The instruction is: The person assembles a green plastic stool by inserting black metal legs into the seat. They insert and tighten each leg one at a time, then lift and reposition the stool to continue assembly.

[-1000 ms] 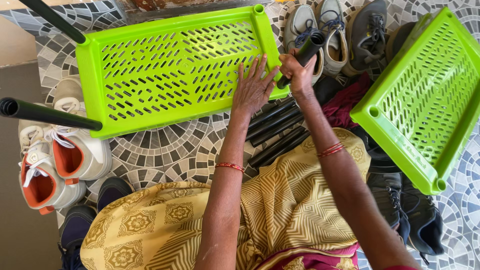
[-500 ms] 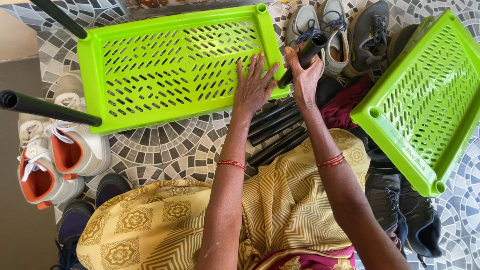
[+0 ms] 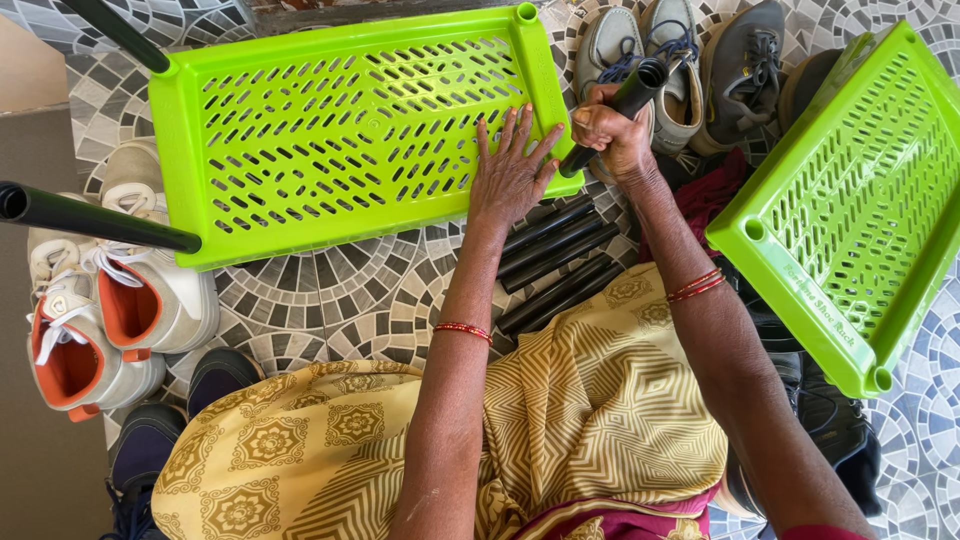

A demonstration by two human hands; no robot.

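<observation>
A bright green slotted plastic shelf (image 3: 330, 130) lies flat on the patterned tile floor. My left hand (image 3: 510, 170) rests flat on its right part, fingers spread. My right hand (image 3: 612, 135) is closed around a black tube (image 3: 628, 100) that stands tilted at the shelf's near right corner. Two other black tubes, one (image 3: 90, 215) at the near left corner and one (image 3: 115, 30) at the far left corner, stick up from the shelf. Several loose black tubes (image 3: 555, 260) lie on the floor by my knees.
A second green shelf (image 3: 850, 210) leans at the right. Grey shoes (image 3: 690, 60) line the floor beyond my right hand. White and orange sneakers (image 3: 110, 310) sit at the left, dark shoes (image 3: 830, 430) at the lower right. A brown wall edge (image 3: 30, 70) runs along the left.
My right hand has shifted the black tube slightly and now grips it more firmly at the shelf's corner. My left hand stays pressed on the shelf.
</observation>
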